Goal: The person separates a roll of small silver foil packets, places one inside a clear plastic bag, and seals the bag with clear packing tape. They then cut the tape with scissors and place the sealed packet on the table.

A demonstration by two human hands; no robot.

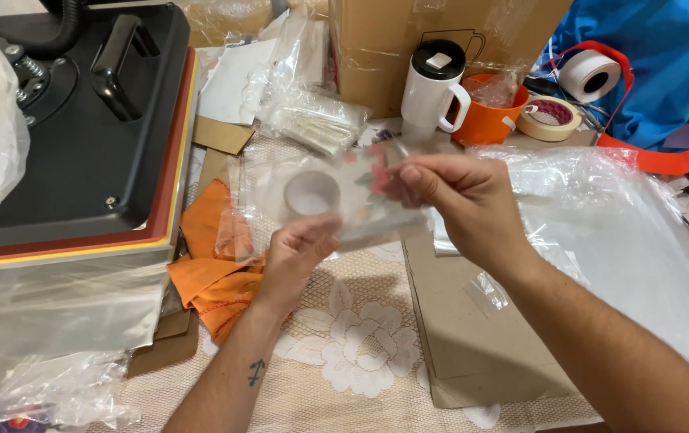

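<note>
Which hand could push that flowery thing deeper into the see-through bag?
Probably the right hand: its fingers already pinch the flowery piece at the clear bag mouth, while the left hand holds the bag from below.

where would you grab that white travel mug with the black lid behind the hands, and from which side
Take the white travel mug by its handle. The handle loops out on the mug's right side, toward the orange cup, and the mug stands upright, so coming from the right and slightly above looks easiest. The cup sits close, leaving little room.
</note>
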